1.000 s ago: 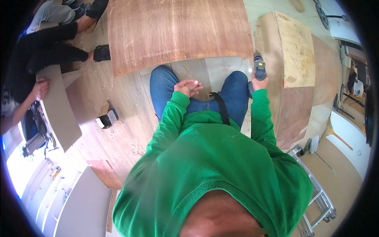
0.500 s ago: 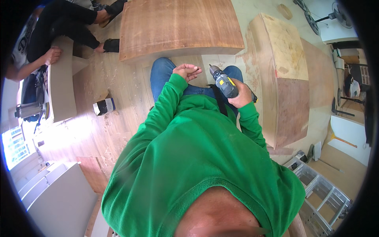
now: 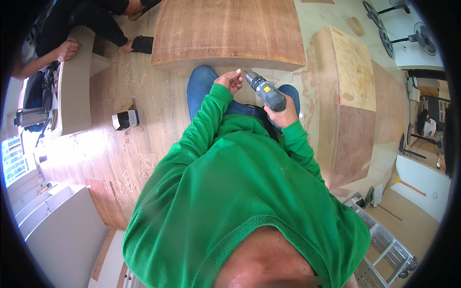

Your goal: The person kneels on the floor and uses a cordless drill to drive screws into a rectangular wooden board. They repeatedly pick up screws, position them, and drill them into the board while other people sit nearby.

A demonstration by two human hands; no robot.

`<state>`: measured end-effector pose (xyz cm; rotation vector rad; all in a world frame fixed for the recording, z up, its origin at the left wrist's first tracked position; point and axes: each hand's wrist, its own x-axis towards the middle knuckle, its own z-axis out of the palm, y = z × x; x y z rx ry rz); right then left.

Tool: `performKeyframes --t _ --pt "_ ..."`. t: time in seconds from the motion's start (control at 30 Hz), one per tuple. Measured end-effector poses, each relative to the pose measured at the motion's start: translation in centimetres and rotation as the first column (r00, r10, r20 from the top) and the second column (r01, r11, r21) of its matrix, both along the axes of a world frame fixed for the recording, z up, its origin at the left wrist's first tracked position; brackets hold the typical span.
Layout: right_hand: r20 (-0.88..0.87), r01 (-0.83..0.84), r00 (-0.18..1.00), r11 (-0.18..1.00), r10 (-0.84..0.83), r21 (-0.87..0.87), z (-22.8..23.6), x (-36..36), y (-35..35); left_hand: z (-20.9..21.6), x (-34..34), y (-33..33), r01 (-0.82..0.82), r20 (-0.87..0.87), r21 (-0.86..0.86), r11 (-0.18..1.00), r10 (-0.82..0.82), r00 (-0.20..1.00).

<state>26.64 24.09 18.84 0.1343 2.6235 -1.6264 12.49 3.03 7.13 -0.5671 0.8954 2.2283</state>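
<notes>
My right hand (image 3: 284,113) grips a grey and black cordless drill (image 3: 268,94) with a yellow patch, its chuck pointing up and to the left. Close by the drill's tip is my left hand (image 3: 230,82), its thumb and fingertips pinched together; whatever small item they may hold is too small to make out. A little gap shows between those fingertips and the bit. Just beyond both hands lies the near edge of a large reddish-brown wooden box (image 3: 228,33), with my jeans-covered knees on either side of the hands.
At the right stands a long plywood box (image 3: 355,67). A small open carton (image 3: 126,120) sits on the floor at left among wood shavings. A co-worker's hand (image 3: 68,49) rests on a pale panel piece (image 3: 77,96). An aluminium ladder (image 3: 391,254) lies lower right.
The drill has swung leftward and its tip has come closer to my left fingertips. My left hand has risen slightly, fingers still pinched. The whole view has shifted a little.
</notes>
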Motion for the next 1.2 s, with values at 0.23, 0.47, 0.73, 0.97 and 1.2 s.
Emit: performKeyframes --t 0.23,0.47,0.73,0.97,1.2 --pt "0.000 0.000 1.000 1.000 0.000 -0.028 -0.3 -0.8 -1.0 -1.0 -0.2 -0.4 -0.034 0.030 0.077 0.996 0.032 0.999" --pt "0.025 -0.002 1.000 1.000 0.002 -0.017 -1.3 -1.6 -0.5 -2.0 -1.1 0.1 0.031 0.062 0.173 0.984 -0.042 0.997" --pt "0.114 -0.014 0.993 1.000 0.015 -0.006 -1.9 -2.8 -0.5 -2.9 -1.4 0.8 0.001 0.091 0.109 0.994 -0.011 0.996" --pt "0.276 -0.068 0.960 0.997 0.053 0.048 -2.1 -5.9 -0.8 -4.9 -1.9 1.1 -0.042 0.196 0.052 0.998 0.031 0.980" --pt "0.492 -0.175 0.868 0.970 0.070 0.170 0.7 -13.2 -1.0 -5.4 -3.5 2.7 -0.194 0.340 0.129 0.973 0.141 0.930"
